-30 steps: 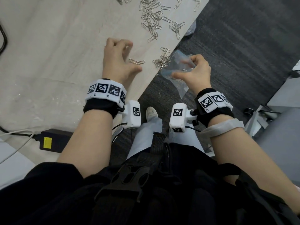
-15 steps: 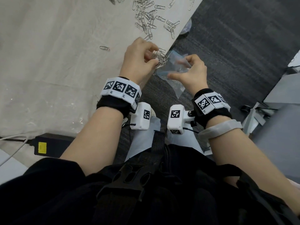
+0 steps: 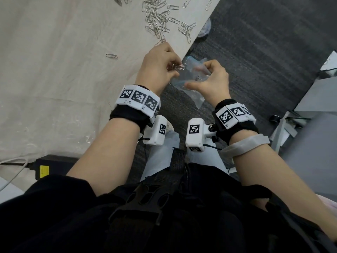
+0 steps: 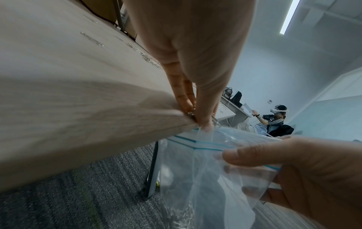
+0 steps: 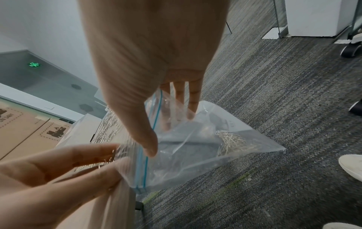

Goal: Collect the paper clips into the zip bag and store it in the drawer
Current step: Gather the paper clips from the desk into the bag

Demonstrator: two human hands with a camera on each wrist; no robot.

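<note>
Several silver paper clips (image 3: 160, 21) lie scattered on the pale table (image 3: 63, 70) at the far edge, with a single clip (image 3: 111, 56) apart to the left. My left hand (image 3: 175, 67) pinches a bunch of clips (image 3: 180, 67) at the table's edge (image 4: 137, 124), right at the mouth of the bag. My right hand (image 3: 197, 74) holds the clear zip bag (image 3: 193, 72) open beside the table, thumb (image 5: 149, 147) outside and fingers inside. A heap of clips (image 5: 233, 142) lies in the bag's lower corner. No drawer is in view.
A black power adapter (image 3: 52, 168) with a white cable lies at the near table edge. Grey carpet (image 3: 255, 52) is under the bag, with a stray clip (image 5: 248, 178) on it. Grey furniture and a castor wheel (image 3: 273, 118) stand to the right. Another person (image 4: 278, 120) sits far off.
My left hand swept right from the table surface, gathered the small pile of clips at the edge and now holds them at the bag's mouth. My right hand kept holding the bag.
</note>
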